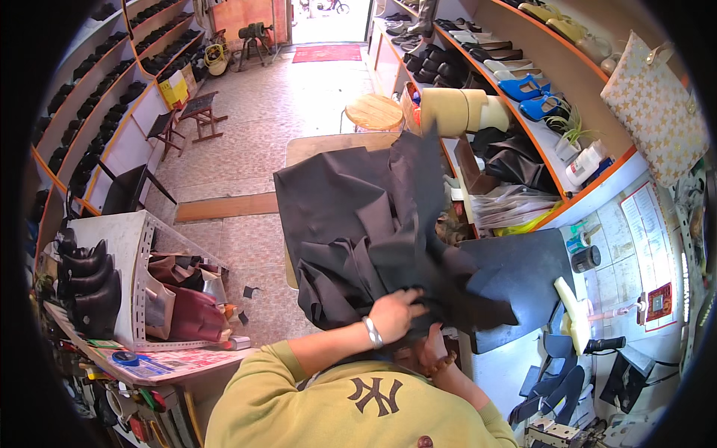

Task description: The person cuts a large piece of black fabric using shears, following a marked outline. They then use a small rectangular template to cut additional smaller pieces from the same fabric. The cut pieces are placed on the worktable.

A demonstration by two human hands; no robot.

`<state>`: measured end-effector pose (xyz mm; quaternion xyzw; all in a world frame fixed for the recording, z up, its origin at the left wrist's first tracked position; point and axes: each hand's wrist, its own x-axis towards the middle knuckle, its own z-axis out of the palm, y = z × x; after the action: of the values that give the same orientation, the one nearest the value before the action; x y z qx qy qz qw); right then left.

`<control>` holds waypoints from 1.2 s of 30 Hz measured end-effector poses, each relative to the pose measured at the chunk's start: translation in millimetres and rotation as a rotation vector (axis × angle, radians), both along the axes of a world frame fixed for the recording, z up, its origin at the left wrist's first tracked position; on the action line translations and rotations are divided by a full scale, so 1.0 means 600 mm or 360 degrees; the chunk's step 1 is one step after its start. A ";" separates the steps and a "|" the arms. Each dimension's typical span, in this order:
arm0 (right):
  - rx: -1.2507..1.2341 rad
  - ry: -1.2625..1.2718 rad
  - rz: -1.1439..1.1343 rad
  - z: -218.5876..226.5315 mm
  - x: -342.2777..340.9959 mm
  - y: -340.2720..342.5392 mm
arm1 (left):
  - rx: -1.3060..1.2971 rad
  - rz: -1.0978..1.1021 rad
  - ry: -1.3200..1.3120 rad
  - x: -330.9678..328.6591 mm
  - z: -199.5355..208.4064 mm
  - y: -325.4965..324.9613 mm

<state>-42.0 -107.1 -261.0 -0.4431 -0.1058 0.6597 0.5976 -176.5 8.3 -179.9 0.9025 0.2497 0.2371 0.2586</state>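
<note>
A large, crumpled sheet of black leather-like material (343,201) covers most of the table in front of me, its right side smeared by motion. My left hand (396,317), with a silver bangle at the wrist, grips the near part of this sheet with curled fingers. Close beside it on the right, my right hand (432,348) wears a beaded bracelet and reaches up under the sheet's near edge. The dark folds hide its fingertips. Some of the sheet hangs to the right over a dark flat board (523,280).
Left of me stands a white rack (112,231) with black boots (97,291) and folded leather pieces (190,310). Shoe shelves (553,149) run along the right. Beyond the table (306,149) are a round stool (373,112) and beige rolls (452,110). Black scraps (250,291) lie on the floor.
</note>
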 end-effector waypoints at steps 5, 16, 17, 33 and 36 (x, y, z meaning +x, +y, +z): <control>-0.0083 -0.0709 0.0244 -0.037 0.008 -0.007 | 0.0205 -0.0105 0.0022 0.002 -0.044 -0.056; 0.0330 -0.1308 -0.0254 0.352 0.063 0.266 | 0.0397 0.0545 -0.0418 -0.123 0.001 -0.090; 0.0544 -0.1209 -0.0144 0.401 0.068 0.284 | 0.0496 0.0646 -0.0412 -0.137 0.005 -0.084; 0.0362 -0.2570 -0.0360 0.453 0.004 0.458 | 0.0942 0.0418 0.0344 -0.175 0.170 0.143; 0.0255 -0.1823 -0.0681 0.449 0.011 0.468 | 0.1190 0.0337 0.0320 -0.284 0.094 0.143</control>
<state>-35.4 173.5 8.2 -0.6922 -0.3680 0.1722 0.5965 -347.2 94.4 -123.5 0.9223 0.2620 0.2476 -0.1392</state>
